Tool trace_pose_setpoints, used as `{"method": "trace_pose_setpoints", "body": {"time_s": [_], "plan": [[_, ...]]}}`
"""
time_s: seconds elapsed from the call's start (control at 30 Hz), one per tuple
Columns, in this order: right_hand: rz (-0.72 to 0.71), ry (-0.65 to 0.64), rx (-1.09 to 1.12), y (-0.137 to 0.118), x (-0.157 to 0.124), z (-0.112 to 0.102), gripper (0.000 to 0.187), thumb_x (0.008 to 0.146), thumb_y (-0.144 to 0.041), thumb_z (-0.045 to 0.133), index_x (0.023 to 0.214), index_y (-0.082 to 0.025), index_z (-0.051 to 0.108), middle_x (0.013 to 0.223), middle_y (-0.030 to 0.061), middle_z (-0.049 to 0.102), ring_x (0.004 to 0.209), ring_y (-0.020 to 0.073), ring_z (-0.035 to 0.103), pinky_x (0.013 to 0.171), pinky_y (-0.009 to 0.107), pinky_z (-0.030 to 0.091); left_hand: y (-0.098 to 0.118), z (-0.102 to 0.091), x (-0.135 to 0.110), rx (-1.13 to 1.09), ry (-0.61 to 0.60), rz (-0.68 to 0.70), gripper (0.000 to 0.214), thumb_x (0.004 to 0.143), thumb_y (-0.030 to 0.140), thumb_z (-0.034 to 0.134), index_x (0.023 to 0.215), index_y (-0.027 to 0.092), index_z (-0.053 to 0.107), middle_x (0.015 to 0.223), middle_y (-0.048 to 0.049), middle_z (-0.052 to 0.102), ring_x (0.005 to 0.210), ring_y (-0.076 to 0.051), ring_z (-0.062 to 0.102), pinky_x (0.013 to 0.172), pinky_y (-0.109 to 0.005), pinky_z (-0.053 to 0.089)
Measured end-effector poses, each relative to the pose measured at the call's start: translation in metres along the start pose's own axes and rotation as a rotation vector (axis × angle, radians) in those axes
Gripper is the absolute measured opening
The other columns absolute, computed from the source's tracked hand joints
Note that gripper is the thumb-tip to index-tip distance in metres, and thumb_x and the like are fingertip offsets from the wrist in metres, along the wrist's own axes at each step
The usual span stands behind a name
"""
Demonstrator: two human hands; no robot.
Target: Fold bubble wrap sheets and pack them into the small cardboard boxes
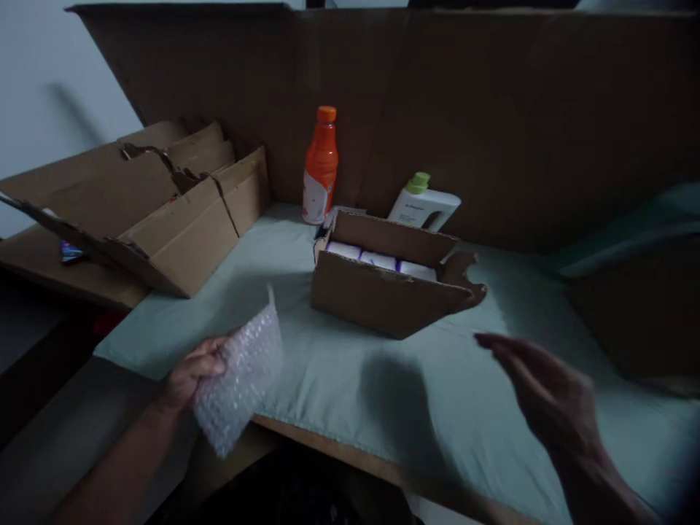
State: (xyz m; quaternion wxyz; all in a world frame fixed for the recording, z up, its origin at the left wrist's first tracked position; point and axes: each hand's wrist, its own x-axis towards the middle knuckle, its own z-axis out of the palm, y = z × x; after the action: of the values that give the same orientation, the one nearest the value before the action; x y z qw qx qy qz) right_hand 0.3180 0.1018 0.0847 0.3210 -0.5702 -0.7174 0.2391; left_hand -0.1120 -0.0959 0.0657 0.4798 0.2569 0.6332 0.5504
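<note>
My left hand (pixel 197 368) grips a piece of bubble wrap (pixel 243 379) by its left edge, thumb on top. The wrap hangs tilted over the table's front edge. To the right, my right hand (pixel 547 394) is held above the cloth, its fingers stretched out with nothing in them. Between and beyond my hands stands an open cardboard box (pixel 377 299). Inside it sits a row of white packs (pixel 378 260) with purple edges. My right hand is near this box but apart from it.
An orange bottle (pixel 322 160) and a white jug with a green cap (pixel 421 204) stand behind the box. A divided cardboard organizer (pixel 186 233) is at left. A blurred dark box (pixel 634 306) is at right. Pale green cloth (pixel 328 364) covers the table; a tall cardboard panel (pixel 492 109) closes the back.
</note>
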Motion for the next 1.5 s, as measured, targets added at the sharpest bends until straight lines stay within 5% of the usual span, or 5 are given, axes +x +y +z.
{"method": "trace_pose_setpoints", "body": {"time_s": [0.33, 0.77, 1.07, 1.3, 1.5], "plan": [[0.201, -0.700, 0.845, -0.045, -0.083, 0.063, 0.094, 0.057, -0.076, 0.083, 0.129, -0.019, 0.063, 0.104, 0.0116, 0.073, 0.085, 0.0257, 0.071, 0.071, 0.035, 0.056, 0.018, 0.096, -0.022, 0.225, -0.839, 0.063, 0.043, 0.063, 0.067, 0.062, 0.058, 0.024, 0.067, 0.083, -0.0105, 0.073, 0.075, -0.029, 0.068, 0.068, -0.044, 0.056], [-0.165, 0.027, -0.351, -0.007, -0.075, 0.079, 0.067, 0.087, -0.041, 0.065, 0.147, -0.018, 0.048, 0.139, 0.0205, 0.060, 0.115, 0.0382, 0.061, 0.095, 0.058, 0.046, -0.026, 0.077, 0.046, 1.163, -0.021, 0.602, 0.057, 0.085, 0.030, 0.059, 0.140, 0.016, 0.053, 0.127, -0.0154, 0.066, 0.119, -0.032, 0.061, 0.104, -0.045, 0.046], [-0.620, -0.537, -0.278, -0.042, -0.087, 0.129, 0.044, 0.096, -0.025, 0.057, 0.140, -0.024, 0.059, 0.152, 0.0129, 0.054, 0.140, 0.0322, 0.048, 0.109, 0.054, 0.043, -0.077, 0.101, 0.003, 1.332, -0.441, 0.807, 0.066, 0.098, 0.041, 0.049, 0.156, 0.011, 0.036, 0.164, -0.0183, 0.035, 0.155, -0.033, 0.026, 0.127, -0.053, 0.018], [-0.263, -0.102, -0.420, 0.030, -0.075, 0.044, 0.033, 0.100, -0.038, 0.047, 0.118, -0.022, 0.070, 0.136, 0.0154, 0.066, 0.125, 0.0369, 0.060, 0.098, 0.059, 0.046, -0.050, 0.041, 0.018, 1.108, -0.342, 0.604, 0.062, 0.100, 0.050, 0.043, 0.153, 0.020, 0.043, 0.164, -0.0135, 0.037, 0.154, -0.031, 0.030, 0.126, -0.052, 0.025], [-0.230, -0.071, 0.049, -0.012, -0.011, 0.085, 0.054, 0.093, -0.048, 0.057, 0.138, -0.019, 0.052, 0.131, 0.0152, 0.067, 0.113, 0.0304, 0.066, 0.089, 0.048, 0.056, -0.014, 0.092, 0.109, 0.547, -0.125, 0.613, 0.083, 0.086, 0.045, 0.064, 0.155, 0.013, 0.030, 0.158, -0.0221, 0.041, 0.143, -0.036, 0.045, 0.118, -0.056, 0.037]]}}
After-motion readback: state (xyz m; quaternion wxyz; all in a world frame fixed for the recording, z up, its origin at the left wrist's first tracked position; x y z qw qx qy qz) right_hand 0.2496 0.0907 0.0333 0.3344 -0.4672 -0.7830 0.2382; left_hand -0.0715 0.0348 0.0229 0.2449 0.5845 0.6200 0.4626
